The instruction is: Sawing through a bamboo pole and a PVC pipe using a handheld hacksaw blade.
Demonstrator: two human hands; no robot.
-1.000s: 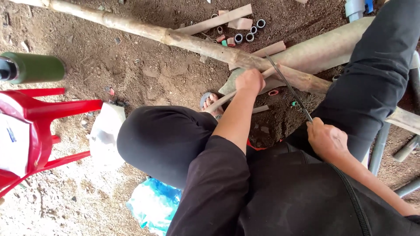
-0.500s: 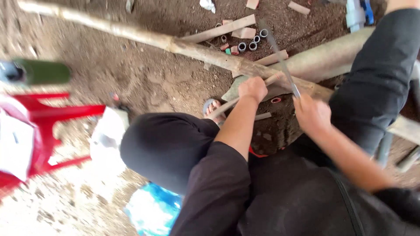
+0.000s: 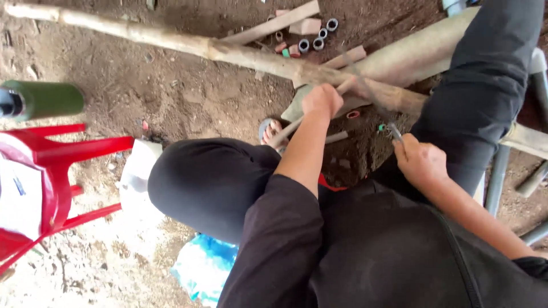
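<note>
My left hand (image 3: pixel 321 100) is closed around a thin wooden stick (image 3: pixel 297 122) that slants down toward my sandalled foot (image 3: pixel 269 130), right beside a long bare branch (image 3: pixel 188 45) lying across the dirt. My right hand (image 3: pixel 419 161) grips the handle of a long narrow blade (image 3: pixel 371 94), blurred, whose tip reaches up over the branch near my left hand. My knees in black trousers flank both hands.
A red plastic chair (image 3: pixel 54 171) stands at the left with a dark green bottle (image 3: pixel 43 100) above it. Short pipe pieces (image 3: pixel 317 39) and wood offcuts (image 3: pixel 274 24) lie on the dirt beyond the branch. Grey pipes (image 3: pixel 502 171) are at the right, a blue-white bag (image 3: pixel 202 265) below.
My right hand has dropped from near the branch back toward my body, drawing the blade with it. My left hand stays on the stick by the branch.
</note>
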